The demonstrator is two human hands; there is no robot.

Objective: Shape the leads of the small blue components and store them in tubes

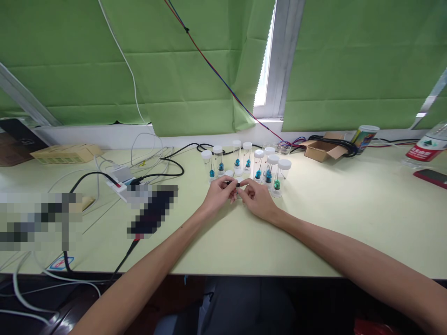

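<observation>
Over the middle of the table, my left hand [220, 191] and my right hand [257, 199] meet with fingertips pinched around a small black part [238, 184]. Its exact kind is too small to make out, and the fingers cover some of it. Clear vials with white caps stand upright around the hands. Beyond the left hand is a vial [208, 164] with a blue piece and thin wire inside. Close to the right hand stands a vial [282, 174] holding a green piece. White caps [238, 172] show just behind the fingertips, their lower parts hidden.
On the left lie a power strip [122, 179], tangled cables [174, 163] and a blurred dark device [155, 209]. At the back right are an open cardboard box [321, 148], a printed can [365, 138], a plastic bottle [426, 146] and a red-edged phone [431, 177]. Green blinds [195, 70] hang behind.
</observation>
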